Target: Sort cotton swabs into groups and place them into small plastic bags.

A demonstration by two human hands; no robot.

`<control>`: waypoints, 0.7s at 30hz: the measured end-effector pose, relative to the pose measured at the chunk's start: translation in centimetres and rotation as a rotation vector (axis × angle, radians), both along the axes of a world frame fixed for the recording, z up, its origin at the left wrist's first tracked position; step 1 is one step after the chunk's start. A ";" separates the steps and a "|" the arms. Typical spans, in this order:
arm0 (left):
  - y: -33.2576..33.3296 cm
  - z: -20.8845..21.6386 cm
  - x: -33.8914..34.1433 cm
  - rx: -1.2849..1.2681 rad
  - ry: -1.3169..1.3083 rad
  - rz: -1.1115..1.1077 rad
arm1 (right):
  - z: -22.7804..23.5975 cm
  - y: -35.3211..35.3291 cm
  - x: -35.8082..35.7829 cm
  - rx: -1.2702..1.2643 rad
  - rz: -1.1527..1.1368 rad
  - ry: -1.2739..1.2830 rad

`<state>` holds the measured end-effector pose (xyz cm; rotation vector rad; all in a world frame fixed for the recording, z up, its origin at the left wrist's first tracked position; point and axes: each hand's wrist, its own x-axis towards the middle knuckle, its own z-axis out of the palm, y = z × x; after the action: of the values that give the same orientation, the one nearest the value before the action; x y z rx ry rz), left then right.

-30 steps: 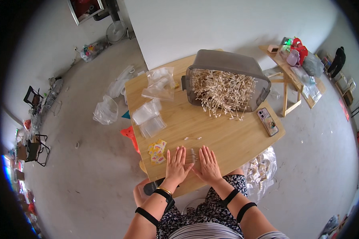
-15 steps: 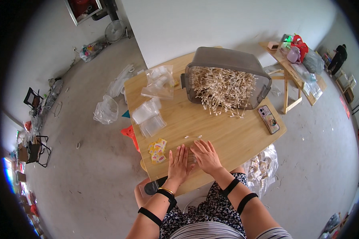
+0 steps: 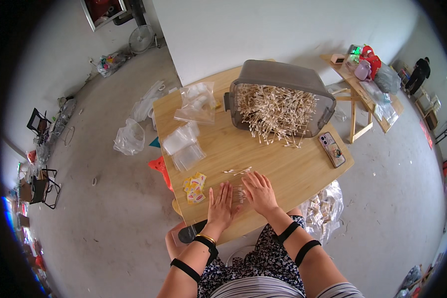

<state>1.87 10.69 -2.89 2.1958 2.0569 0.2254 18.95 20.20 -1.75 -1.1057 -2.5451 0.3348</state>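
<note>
A row of cotton swabs [image 3: 238, 194] lies side by side on the wooden table [image 3: 278, 164], between my two hands. My left hand [image 3: 221, 202] rests flat along the row's left side, fingers stretched out. On the other side, my right hand [image 3: 261, 193] is spread with its fingers pointing away from me, touching or very close to the row's right edge. A few loose swabs [image 3: 237, 172] lie just beyond the fingertips. Farther back, a grey plastic bin [image 3: 285, 74] is tipped on its side toward me, and a heap of swabs [image 3: 275, 109] spills from its mouth.
Small yellow-and-white packets [image 3: 194, 187] lie left of my left hand. Clear plastic bags [image 3: 185, 145] sit behind them, with more bags [image 3: 197, 102] farther back. A phone [image 3: 332, 149] lies near the right edge. A clear bag of bundles [image 3: 324, 208] stands below that edge.
My right hand has shifted slightly right, so more of the swab row shows between my hands. More loose swabs now lie beyond my fingertips.
</note>
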 end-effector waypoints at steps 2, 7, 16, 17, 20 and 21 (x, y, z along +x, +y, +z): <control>-0.1 0.0 -0.1 -0.002 -0.005 0.000 | 0.5 0.3 0.0 -0.028 -0.029 0.089; -0.7 0.1 -0.1 -0.004 0.045 -0.025 | 1.5 1.8 -0.1 -0.029 -0.082 0.104; -0.9 -0.2 -0.1 0.034 0.021 -0.026 | 0.1 6.8 -3.2 -0.040 -0.148 0.196; -0.8 -0.3 0.0 0.036 0.016 -0.024 | -0.1 7.1 -3.2 -0.017 -0.149 0.193; -1.0 -0.1 -0.2 0.033 0.003 -0.019 | -0.2 7.2 -3.4 -0.048 -0.139 0.228; -1.1 0.1 -0.2 0.024 -0.008 -0.016 | 0.0 7.1 -3.4 -0.050 -0.136 0.224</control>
<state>1.71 9.55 -2.82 2.2209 2.0423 0.2576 15.60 27.29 -1.79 -1.1816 -2.2651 0.4611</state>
